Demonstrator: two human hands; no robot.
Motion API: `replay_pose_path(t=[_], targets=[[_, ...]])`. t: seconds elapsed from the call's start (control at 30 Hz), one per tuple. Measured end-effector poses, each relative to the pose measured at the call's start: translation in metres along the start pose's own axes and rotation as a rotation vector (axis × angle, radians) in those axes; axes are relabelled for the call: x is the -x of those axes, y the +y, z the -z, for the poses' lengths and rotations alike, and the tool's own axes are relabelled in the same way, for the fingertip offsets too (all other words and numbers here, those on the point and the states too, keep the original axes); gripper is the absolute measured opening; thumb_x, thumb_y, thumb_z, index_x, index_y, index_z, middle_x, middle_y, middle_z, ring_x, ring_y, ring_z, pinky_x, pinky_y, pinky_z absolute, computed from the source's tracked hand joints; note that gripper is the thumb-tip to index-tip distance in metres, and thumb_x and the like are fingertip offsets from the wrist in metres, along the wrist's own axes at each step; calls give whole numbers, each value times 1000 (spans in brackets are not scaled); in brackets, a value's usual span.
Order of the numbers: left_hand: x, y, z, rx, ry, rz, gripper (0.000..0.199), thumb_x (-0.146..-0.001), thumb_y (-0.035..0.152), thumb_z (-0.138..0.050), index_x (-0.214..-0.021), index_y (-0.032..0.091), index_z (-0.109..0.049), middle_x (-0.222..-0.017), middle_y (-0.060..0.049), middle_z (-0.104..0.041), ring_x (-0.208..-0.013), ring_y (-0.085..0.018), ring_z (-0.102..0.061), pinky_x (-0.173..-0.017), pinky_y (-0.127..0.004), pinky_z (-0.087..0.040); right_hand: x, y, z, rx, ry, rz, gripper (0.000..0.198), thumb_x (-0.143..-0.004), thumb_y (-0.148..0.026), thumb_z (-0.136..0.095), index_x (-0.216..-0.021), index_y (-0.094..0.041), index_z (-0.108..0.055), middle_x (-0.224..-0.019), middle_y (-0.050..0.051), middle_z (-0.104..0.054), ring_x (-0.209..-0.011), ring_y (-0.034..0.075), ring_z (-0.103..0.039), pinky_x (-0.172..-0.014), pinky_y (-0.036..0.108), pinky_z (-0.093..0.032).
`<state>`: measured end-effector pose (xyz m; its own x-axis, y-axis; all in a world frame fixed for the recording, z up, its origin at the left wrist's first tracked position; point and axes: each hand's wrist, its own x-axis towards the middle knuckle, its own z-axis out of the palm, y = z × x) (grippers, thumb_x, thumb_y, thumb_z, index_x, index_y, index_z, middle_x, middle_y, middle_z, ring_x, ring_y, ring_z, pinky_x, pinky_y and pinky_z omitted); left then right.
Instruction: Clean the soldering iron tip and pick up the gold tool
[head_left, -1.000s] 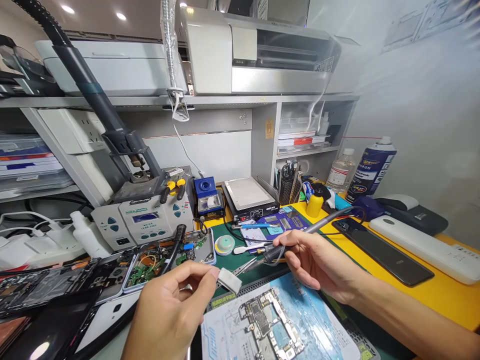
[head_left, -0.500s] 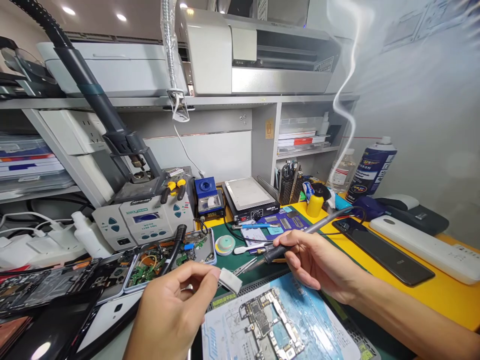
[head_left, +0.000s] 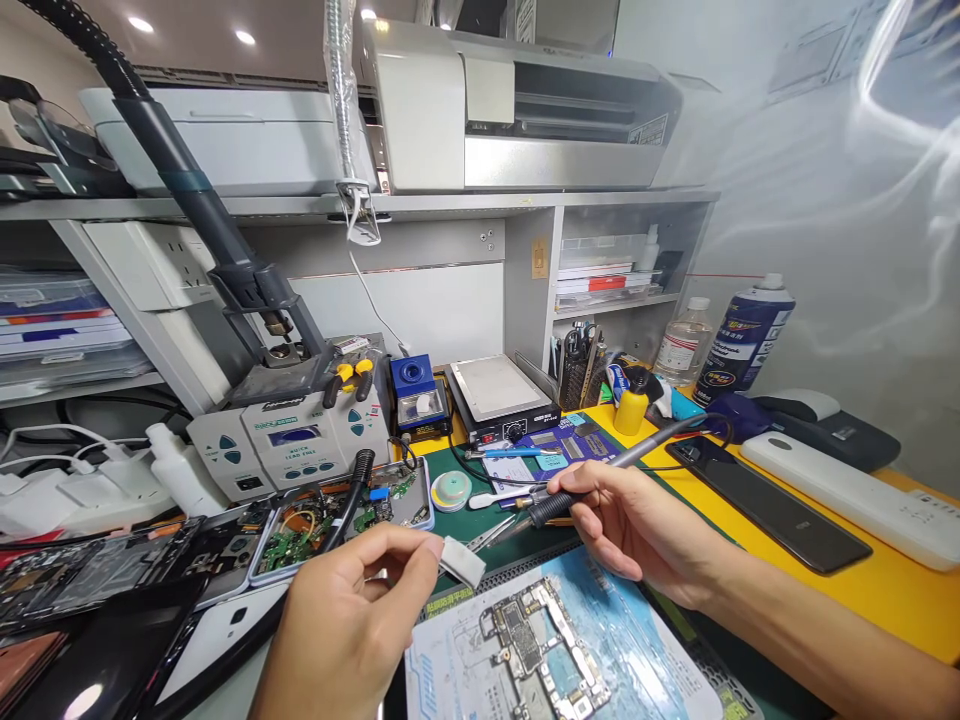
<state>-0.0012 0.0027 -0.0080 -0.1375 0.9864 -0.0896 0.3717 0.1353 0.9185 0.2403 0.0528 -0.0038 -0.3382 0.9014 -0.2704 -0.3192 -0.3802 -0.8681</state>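
Note:
My left hand (head_left: 345, 620) pinches a small white block (head_left: 460, 561) between thumb and forefinger, just above the mat. My right hand (head_left: 637, 525) grips a soldering iron (head_left: 600, 475) like a pen, its tip pointing left toward the white block, a short gap away. The iron's cable loops back toward the right. Below both hands a bare phone circuit board (head_left: 541, 655) lies on a printed blue-and-white mat (head_left: 637, 650). Thin smoke drifts at the upper right.
A grey soldering station (head_left: 289, 440) stands behind my left hand, with opened phones (head_left: 187, 550) and a parts tray (head_left: 337, 510) beside it. A hot plate (head_left: 499, 395), tool cup (head_left: 577, 370), bottles (head_left: 742, 335), a dark phone (head_left: 765, 500) and a white power strip (head_left: 847, 495) lie to the right.
Both hands stay almost still. The smoke column that rose at the right has spread out and drifted farther toward the upper right.

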Motion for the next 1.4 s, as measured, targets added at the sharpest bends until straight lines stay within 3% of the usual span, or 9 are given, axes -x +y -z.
replay_pose_path(t=[0.3,0.53,0.83,1.4], targets=[[8,11,-5,27,41,7,42,-65,61,-62,-75,20,-65,-54,4,-45,-50,-9,-42,-50,-21,-29,0,0,0,3,8,0,18,-84,-24,-52,-83,-13,-65,-43,-4,-55,-22,5,-43,-26,13,-27],[9,12,-7,40,44,3,46,-63,64,-62,-74,19,-65,-60,2,-51,-53,-10,-45,-50,-22,-34,1,-1,0,8,2,2,17,-84,-24,-52,-84,-13,-65,-44,-5,-55,-22,5,-43,-25,13,-27],[11,17,-8,-13,74,-1,42,-66,61,-62,-74,20,-66,-53,4,-53,-47,-9,-47,-52,-22,-26,2,1,1,7,2,4,18,-84,-25,-53,-83,-13,-66,-44,-4,-55,-22,5,-43,-25,13,-27],[11,16,-11,23,60,-6,38,-65,59,-63,-72,22,-66,-56,5,-54,-48,-7,-43,-52,-22,-30,1,0,0,10,5,9,18,-84,-24,-52,-83,-13,-66,-44,-4,-55,-22,5,-43,-26,13,-27]])
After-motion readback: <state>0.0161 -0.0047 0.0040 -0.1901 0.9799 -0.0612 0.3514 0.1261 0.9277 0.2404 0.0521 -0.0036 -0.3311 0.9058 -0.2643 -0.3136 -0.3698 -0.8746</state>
